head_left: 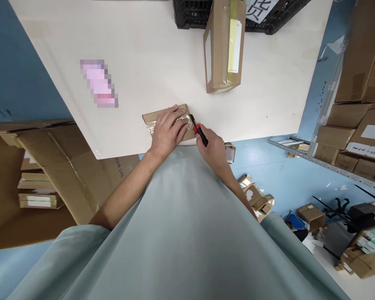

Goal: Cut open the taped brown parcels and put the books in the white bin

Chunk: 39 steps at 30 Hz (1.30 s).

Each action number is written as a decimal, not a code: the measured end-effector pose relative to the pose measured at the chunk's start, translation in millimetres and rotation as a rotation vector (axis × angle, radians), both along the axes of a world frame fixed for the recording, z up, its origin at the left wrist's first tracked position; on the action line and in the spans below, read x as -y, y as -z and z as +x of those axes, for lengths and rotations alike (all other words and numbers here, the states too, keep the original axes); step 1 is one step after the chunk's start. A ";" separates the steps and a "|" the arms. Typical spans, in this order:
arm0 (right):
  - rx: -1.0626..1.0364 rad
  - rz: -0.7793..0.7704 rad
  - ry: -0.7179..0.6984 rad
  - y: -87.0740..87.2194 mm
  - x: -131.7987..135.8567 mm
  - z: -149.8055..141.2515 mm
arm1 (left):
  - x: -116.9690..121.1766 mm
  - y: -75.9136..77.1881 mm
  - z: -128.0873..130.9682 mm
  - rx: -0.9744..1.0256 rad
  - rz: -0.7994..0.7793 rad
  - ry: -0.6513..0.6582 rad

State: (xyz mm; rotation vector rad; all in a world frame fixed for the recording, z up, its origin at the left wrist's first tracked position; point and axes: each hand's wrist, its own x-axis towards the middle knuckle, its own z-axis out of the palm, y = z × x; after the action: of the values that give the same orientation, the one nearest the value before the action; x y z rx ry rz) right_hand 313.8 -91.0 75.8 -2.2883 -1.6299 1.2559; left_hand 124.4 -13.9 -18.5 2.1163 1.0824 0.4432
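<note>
A small cardboard box (165,114), wrapped in shiny clear tape, lies near the front edge of the white table. Across its top rests my left hand (168,127), fingers spread and pressing on the taped face. My right hand (211,146) is closed around a red and black utility knife (201,134). The knife's tip points away from me and meets the box's right end or lies just beside it; I cannot tell whether it cuts in. Part of the box is hidden under my left hand.
Farther back on the white table (150,54) stands a taller taped box (220,54), against a black plastic crate (190,14). A blurred pink item (99,83) lies to the left. A large open carton (59,166) is at lower left; shelved boxes (359,125) are at right.
</note>
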 end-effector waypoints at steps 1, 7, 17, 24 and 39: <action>0.014 -0.004 -0.002 -1.8 -0.5 -1.0 | 0.1 0.7 -0.1 0.009 -0.001 0.002; 0.173 -0.122 -0.045 -16.7 -6.1 -17.4 | 2.1 1.6 1.1 0.063 -0.012 0.008; 0.439 -0.317 -0.128 -34.9 -27.1 -63.8 | 0.2 9.9 3.4 0.196 -0.006 -0.007; 0.477 -0.369 -0.139 -46.6 -10.1 -66.1 | 3.1 10.6 4.9 0.216 0.028 -0.002; 0.429 -0.388 -0.123 -46.4 -11.9 -59.1 | 3.1 8.9 6.5 0.197 0.014 0.023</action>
State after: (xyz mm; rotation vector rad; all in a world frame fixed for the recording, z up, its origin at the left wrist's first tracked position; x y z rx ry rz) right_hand 254.7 -79.1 122.3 -2.8997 -1.8063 1.2652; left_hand 130.9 -17.0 -27.4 2.0458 0.9437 0.6352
